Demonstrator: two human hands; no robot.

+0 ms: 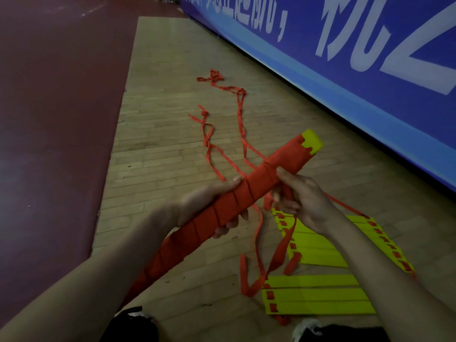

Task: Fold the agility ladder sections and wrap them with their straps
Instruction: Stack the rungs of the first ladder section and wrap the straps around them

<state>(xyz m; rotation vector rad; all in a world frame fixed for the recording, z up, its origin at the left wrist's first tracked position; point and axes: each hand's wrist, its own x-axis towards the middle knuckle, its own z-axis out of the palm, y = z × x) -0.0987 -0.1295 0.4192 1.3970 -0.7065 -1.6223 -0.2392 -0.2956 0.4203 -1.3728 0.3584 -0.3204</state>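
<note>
Bundle (222, 209), one, wrapped, yellow stacks (318, 245) (315, 294), perhaps two

Left hand (209, 206), right hand (306, 201): 2 curled grips.

- Left hand (209, 203) and left forearm (103, 262): bare, uncovered to the frame edge.
- Right hand (306, 203) and right forearm (370, 255): bare likewise.
- Black wear (130, 327) at the lower edge, with a white patch (306, 325); garment or shoe, cannot tell.
</note>
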